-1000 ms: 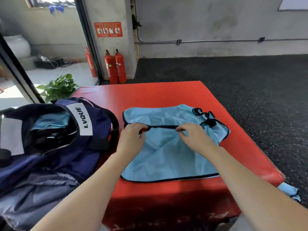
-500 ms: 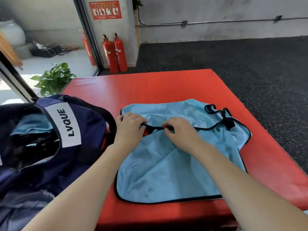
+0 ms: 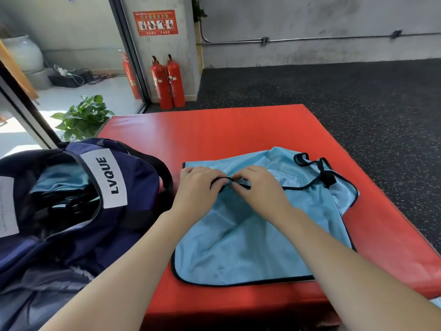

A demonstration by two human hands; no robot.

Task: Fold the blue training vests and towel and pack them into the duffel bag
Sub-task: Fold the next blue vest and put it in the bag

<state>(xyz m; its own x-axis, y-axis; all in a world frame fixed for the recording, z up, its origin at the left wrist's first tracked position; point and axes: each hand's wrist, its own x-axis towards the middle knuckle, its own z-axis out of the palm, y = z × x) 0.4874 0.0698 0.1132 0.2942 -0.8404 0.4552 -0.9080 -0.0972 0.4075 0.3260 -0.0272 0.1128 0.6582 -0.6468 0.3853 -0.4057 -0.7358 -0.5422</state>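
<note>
One navy fabric duffel bag sits at the left, partly on the left edge of the red padded mat, its mouth open. A white label reading "LVQUE" runs across its upper flap. Light blue fabric shows inside the opening; whether this is a vest or the towel cannot be told.

One light blue mesh training vest with black trim lies spread flat on the mat, just right of the bag. Its black-edged straps lie bunched at the far right corner.

Two hands work at the vest's far edge, almost touching. The left hand pinches the black trim with curled fingers. The right hand pinches the same trim just beside it. Both forearms cross the near part of the vest and cover part of it.

Beyond the mat: one green potted plant at the left, three red fire extinguishers against the pillar, one red safety sign above them, and dark speckled flooring at the right.
</note>
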